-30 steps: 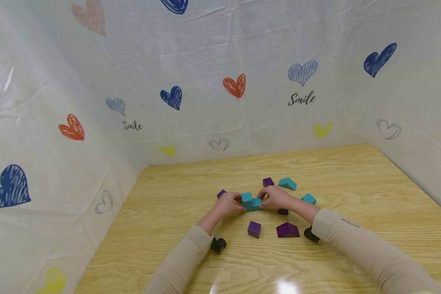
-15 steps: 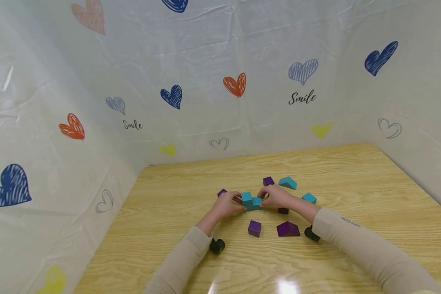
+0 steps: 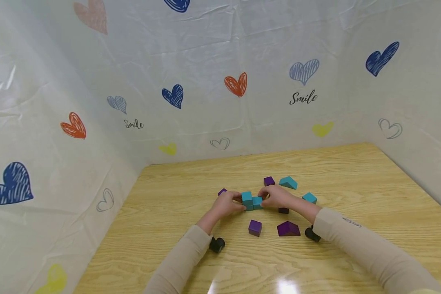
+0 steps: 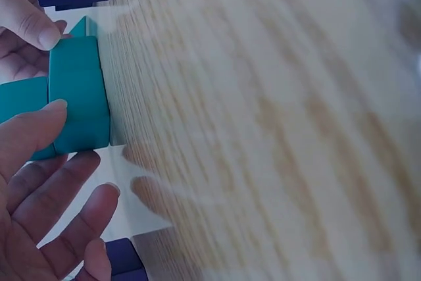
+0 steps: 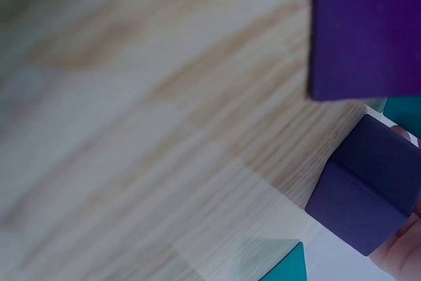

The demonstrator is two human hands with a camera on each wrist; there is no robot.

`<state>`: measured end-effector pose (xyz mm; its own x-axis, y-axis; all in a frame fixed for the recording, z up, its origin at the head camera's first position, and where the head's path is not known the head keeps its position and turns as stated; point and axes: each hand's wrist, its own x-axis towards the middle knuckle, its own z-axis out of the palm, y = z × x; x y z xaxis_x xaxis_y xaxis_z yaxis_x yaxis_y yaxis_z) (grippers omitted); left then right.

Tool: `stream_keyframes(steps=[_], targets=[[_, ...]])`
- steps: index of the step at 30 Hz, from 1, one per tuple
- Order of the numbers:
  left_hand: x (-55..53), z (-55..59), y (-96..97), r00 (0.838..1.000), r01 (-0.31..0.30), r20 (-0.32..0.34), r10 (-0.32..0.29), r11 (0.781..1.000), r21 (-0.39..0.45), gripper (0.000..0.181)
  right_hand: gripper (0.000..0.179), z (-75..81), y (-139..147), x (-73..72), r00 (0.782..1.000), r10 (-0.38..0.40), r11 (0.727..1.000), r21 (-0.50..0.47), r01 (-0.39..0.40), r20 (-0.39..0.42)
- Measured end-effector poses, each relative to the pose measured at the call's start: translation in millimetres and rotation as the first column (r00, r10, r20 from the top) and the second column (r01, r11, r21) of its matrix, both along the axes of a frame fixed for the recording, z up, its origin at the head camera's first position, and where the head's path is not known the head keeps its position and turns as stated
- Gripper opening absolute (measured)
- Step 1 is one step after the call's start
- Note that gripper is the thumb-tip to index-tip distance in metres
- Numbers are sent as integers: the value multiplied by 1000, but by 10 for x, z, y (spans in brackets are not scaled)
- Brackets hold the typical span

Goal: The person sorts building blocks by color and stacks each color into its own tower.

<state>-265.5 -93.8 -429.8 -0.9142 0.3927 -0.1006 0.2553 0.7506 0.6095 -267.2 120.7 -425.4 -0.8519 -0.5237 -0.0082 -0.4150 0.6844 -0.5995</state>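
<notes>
Three teal blocks stand together between my hands in the head view: a teal cube (image 3: 246,198) rests on a lower teal block (image 3: 249,208), and another teal block (image 3: 257,203) sits against their right side. My left hand (image 3: 228,204) pinches the cube stack from the left; in the left wrist view its thumb (image 4: 39,126) lies along the seam of the teal pieces (image 4: 79,90). From the right, my right hand (image 3: 275,197) pinches the right-hand teal block with thumb and fingers. In the right wrist view a dark purple cube (image 5: 365,182) mostly hides that hand.
On the wooden table (image 3: 169,245), a purple cube (image 3: 255,228) and a purple triangular block (image 3: 288,229) lie nearer me. Behind the right hand are a purple block (image 3: 268,181) and a teal triangular block (image 3: 288,182). Another teal block (image 3: 309,198) lies beside the right forearm.
Both hands stay on the teal blocks. The right-hand teal block appears marginally shifted; otherwise only a slight drift of the head view shows.
</notes>
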Motion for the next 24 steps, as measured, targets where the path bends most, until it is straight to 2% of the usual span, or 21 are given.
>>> stream_keyframes(steps=[4,5,11,13,17,21,24], targets=[[6,16,11,1000,0,8,0,1000,-3,37,29,-2,28,-4,1000,15,1000,-19,-15,5],[6,17,13,1000,1,7,-1,1000,-5,38,29,-47,50,-35,999,41,998,-41,-42,-19],[8,18,25,1000,1,17,-1,1000,-9,41,35,-10,61,-28,998,59,997,-41,-59,-5],[5,14,29,1000,-1,26,1,1000,-11,41,38,92,46,12,999,30,999,-14,-30,12],[-1,-4,26,999,-7,38,7,1000,-13,41,39,262,107,14,999,-5,1000,-8,4,-36],[8,-12,-4,998,-27,55,27,1000,5,47,37,436,284,-15,994,-56,998,-16,55,-92],[14,-4,-26,997,-38,63,36,999,19,55,37,537,466,-14,990,-93,996,-6,92,-104]])
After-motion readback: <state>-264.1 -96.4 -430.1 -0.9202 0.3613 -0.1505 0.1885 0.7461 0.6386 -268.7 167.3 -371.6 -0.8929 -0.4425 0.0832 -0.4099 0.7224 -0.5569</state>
